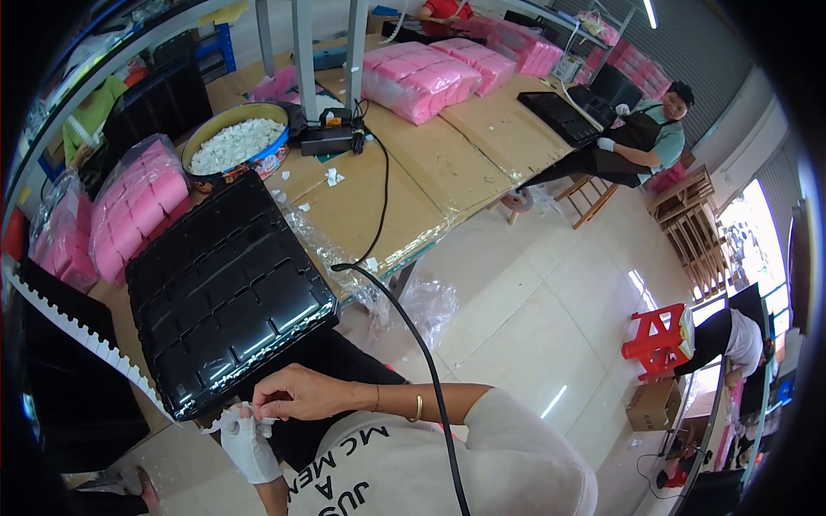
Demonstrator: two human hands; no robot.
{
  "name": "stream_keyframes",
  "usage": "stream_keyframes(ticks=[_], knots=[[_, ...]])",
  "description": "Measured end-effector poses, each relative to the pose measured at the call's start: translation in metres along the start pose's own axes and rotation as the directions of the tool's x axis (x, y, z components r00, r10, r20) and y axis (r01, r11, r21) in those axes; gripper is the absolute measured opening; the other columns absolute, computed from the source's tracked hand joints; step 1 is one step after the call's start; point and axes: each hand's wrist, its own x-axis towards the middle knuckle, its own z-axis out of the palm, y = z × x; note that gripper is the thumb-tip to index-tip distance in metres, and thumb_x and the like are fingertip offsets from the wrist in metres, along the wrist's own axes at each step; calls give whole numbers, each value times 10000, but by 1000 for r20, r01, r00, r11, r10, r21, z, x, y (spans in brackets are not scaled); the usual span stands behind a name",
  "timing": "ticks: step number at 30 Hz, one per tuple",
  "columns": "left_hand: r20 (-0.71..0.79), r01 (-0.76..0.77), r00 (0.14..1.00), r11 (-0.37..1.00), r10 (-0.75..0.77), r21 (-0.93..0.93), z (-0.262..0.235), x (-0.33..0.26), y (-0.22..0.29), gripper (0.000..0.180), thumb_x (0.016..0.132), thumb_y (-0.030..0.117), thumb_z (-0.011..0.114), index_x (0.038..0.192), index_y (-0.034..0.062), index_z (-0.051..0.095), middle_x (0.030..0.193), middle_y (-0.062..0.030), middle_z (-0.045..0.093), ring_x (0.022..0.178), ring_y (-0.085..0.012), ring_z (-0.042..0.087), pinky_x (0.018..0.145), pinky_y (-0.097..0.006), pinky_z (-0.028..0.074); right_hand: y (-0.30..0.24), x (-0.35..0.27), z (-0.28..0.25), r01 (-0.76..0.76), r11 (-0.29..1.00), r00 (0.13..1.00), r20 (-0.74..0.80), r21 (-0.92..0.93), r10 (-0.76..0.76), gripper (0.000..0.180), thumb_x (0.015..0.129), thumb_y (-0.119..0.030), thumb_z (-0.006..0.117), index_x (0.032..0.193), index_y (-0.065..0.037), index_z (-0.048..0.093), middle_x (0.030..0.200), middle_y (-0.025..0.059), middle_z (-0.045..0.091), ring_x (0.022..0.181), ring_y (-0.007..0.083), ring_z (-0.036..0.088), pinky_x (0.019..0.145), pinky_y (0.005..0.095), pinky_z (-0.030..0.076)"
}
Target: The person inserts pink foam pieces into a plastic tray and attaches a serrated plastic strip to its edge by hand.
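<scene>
Grip of the bare right hand (297,397) pinches the white glove (248,443) on the left hand (249,447), fitting it beside the black tray (225,292); next, tug the cuff down.

Cardboard-covered table (447,163) carries black compartment trays (228,297), pink bagged packs (422,77), a round tin (237,146) (white pieces inside), power adapter (331,138).

The black tray (228,297) is glossy moulded plastic, its ribs catching bright glints. The left hand (248,443) wears a white cloth glove, soft and matt; the right hand (297,394) is bare, with a shiny metal bangle (418,408) at 3 o'clock of it. The table (447,163) is covered in matt brown cardboard with clear crinkled plastic film (344,258) along its edge. The pink packs (138,211) sit in shiny clear bags. The floor (533,310) is smooth, glossy tile.
</scene>
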Motion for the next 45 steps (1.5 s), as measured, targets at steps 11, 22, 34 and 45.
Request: stream_keyframes(ticks=[11, 22, 34, 45], knots=[[134, 219, 967, 976, -216, -13, 34, -4, 33, 225, 980, 174, 690, 996, -50, 683, 890, -69, 661, 718, -147, 683, 556, -227, 502, -23, -18, -25, -74, 955, 979, -202, -287, 15, 115, 915, -31, 694, 1023, 4, 709, 896, 64, 697, 736, 108, 667, 667, 239, 534], [185, 224, 958, 975, -220, 2, 27, -14, 28, 259, 952, 174, 736, 1067, -45, 659, 901, -75, 676, 728, -138, 684, 590, -238, 547, -19, 1, -5, -10, 926, 984, -168, -376, -58, 126, 902, -73, 732, 1003, -2, 708, 837, 49, 671, 691, 108, 604, 625, 245, 486], [211, 310, 914, 932, -346, 186, 27, -7, 36, 355, 1044, 316, 586, 994, -7, 726, 741, -53, 711, 585, -102, 641, 503, -233, 470, -26, -2, -15, 140, 802, 989, 37, -581, -146, 97, 902, -59, 717, 955, -17, 648, 800, 69, 603, 641, 179, 562, 583, 296, 467], [-72, 285, 959, 926, -275, 249, 6, 5, 0, 238, 1001, 206, 645, 976, -8, 747, 686, -40, 673, 496, -63, 540, 471, -230, 349, -72, 9, -79, 36, 806, 998, -27, -591, -64, 89, 840, -5, 700, 921, -20, 665, 769, 61, 615, 631, 148, 590, 579, 281, 476]])
